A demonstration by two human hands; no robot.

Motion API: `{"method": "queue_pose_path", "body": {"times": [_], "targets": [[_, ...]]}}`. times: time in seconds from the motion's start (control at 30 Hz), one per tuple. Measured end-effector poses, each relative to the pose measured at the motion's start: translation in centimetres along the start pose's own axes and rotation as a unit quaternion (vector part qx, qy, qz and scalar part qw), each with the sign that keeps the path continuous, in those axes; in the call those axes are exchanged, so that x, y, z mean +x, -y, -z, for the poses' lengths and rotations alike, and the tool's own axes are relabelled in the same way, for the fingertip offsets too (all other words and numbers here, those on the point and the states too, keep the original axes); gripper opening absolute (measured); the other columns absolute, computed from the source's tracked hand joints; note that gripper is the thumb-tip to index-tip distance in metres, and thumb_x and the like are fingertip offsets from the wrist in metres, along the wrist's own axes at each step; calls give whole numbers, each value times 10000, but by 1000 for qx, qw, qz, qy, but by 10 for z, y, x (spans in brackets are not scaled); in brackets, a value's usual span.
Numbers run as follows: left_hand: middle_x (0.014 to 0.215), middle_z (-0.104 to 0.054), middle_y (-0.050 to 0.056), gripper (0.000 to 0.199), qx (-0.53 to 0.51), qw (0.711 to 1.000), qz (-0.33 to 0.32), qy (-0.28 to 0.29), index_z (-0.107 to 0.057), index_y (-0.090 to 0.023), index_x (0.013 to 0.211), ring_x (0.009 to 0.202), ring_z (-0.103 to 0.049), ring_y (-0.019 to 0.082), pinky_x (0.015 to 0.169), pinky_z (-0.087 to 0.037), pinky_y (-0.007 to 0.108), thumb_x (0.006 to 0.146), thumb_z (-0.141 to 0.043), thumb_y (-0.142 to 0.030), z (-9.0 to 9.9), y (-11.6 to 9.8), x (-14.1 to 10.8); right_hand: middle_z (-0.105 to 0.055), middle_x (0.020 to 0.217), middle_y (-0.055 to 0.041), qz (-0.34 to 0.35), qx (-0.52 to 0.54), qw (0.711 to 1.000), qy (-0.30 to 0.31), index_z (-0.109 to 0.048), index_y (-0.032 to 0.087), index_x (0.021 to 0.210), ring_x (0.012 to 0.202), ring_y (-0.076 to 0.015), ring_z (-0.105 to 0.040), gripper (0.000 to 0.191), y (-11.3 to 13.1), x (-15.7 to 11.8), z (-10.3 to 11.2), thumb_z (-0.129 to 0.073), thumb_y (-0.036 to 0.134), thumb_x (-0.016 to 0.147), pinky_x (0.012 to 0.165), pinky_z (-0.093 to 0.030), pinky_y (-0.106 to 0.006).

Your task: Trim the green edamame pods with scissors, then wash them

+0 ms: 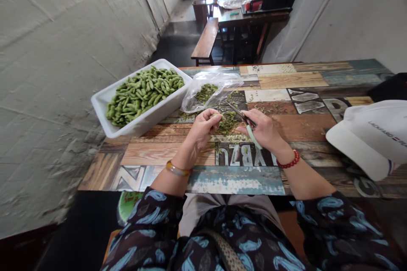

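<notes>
My left hand [205, 125] is closed in a pinch on a green pod [219, 117], most of it hidden by the fingers. Scissors [251, 129] with dark blades and a pale green handle are gripped in my right hand [262, 127], their blades pointing away to the upper left. Between and beyond my hands lies a heap of green trimmings [227, 125] on the patterned table. Just past my left hand a clear plastic bag [193, 89] lies with more green scraps [206, 92] in it. To the left, a white tub [149, 120] holds many edamame pods [143, 93].
A white cap [372, 135] lies at the table's right edge, with a black item [389, 89] behind it. The rough wall [63, 72] runs along the left. Beyond the patterned table [171, 152] stand a wooden bench [206, 38] and a cluttered dark table [254, 17].
</notes>
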State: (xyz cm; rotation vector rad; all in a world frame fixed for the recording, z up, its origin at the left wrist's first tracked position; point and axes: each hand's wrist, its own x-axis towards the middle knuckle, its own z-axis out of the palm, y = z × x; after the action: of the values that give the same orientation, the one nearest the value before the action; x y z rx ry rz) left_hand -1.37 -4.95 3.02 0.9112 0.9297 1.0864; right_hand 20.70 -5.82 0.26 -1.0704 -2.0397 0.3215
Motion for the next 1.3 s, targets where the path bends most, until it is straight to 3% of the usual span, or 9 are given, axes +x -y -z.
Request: {"method": "queue_pose_path", "body": {"times": [0.13,0.43,0.7,1.0,1.3], "targets": [[693,-665,2,401,-60,998,12,-15,-526,-158,725,468,-399,23,419,-208,147,610,-861,-346,2,0,2,-622,981,-76,5,21,999,35,-606,197,1241,753,-188,-584,471,3,-1,-3,-734,416,844,703,-537,-332],[598,-496,-75,348,-115,993,31,-27,-528,-172,741,485,-425,27,434,-245,139,620,-846,-243,-3,5,-1,-610,994,-69,9,-8,997,81,-584,194,1269,794,-204,-593,497,17,-1,-5,-762,331,826,717,-517,-329],[702,-652,-7,372,-54,998,25,24,-545,-159,747,472,-394,28,429,-190,163,639,-851,-343,-9,6,-4,-584,922,-46,18,4,998,66,-586,205,1248,719,-180,-556,431,13,-1,-4,-717,352,865,657,-496,-307],[682,-676,6,298,24,999,-35,18,-638,-144,794,498,-418,48,469,-266,187,680,-829,-342,-12,11,-5,-599,989,-76,28,23,997,67,-576,207,1268,768,-197,-578,490,13,0,-3,-705,449,861,719,-532,-343],[643,-653,-2,353,18,999,-3,29,-569,-158,749,478,-396,43,464,-252,187,673,-828,-385,-12,10,-6,-641,992,-76,8,-9,996,85,-592,225,1273,807,-207,-617,429,9,-3,-1,-687,389,889,686,-501,-312]]}}
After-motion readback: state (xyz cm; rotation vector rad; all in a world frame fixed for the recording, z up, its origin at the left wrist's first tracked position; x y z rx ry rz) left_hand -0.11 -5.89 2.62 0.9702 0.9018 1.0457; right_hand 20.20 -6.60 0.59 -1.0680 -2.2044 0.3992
